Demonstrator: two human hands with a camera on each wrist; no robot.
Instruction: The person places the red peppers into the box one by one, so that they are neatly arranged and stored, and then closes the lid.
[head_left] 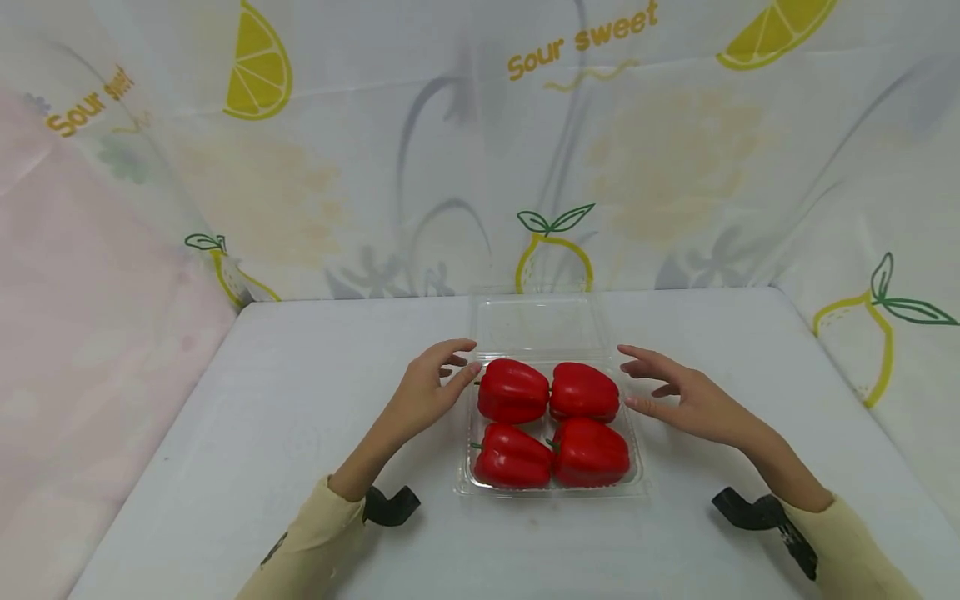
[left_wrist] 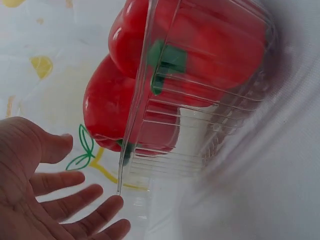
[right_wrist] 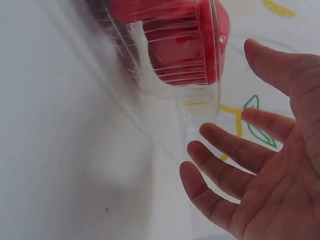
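Observation:
A clear plastic clamshell box (head_left: 553, 492) sits on the white table with its lid (head_left: 534, 323) folded back toward the wall. Several red bell peppers (head_left: 513, 392) with green stems lie inside in two rows. My left hand (head_left: 429, 390) is beside the box's far left corner, fingers spread and relaxed, holding nothing; its fingertips are right at the rim in the left wrist view. On the opposite side, my right hand (head_left: 686, 402) hovers near the far right corner, fingers loosely extended around nothing. The ribbed side wall (right_wrist: 180, 55) shows close to it in the right wrist view.
A white tabletop (head_left: 315, 375) surrounds the box. Behind it hangs a pale cloth (head_left: 360, 167) printed with lemons and lettering, and a pinkish cloth (head_left: 97, 333) is at the left. Black wrist straps (head_left: 392, 507) stick out from both cream sleeves.

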